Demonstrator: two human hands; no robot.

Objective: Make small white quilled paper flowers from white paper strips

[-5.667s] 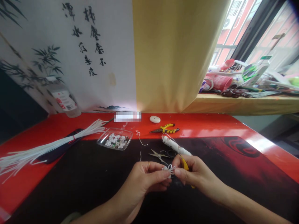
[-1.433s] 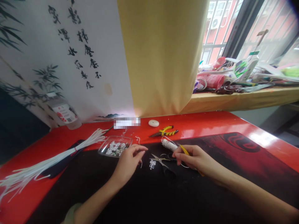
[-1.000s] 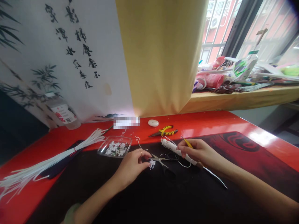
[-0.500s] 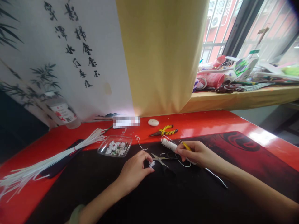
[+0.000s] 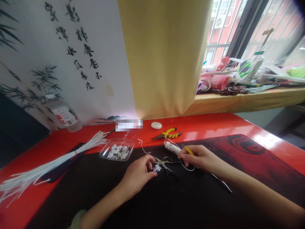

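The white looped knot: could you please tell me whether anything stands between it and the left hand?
Nothing visible stands between the left hand and the white looped knot; the thumb tip is at its edge. The open scissors lie beside it, on the side toward the right hand.

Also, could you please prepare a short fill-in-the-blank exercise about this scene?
The tweezers in the right hand are ____ in colour.
The scissors lie with their blades ____.
The pliers rest on the ____ table.

Missing words: yellow; open; red.
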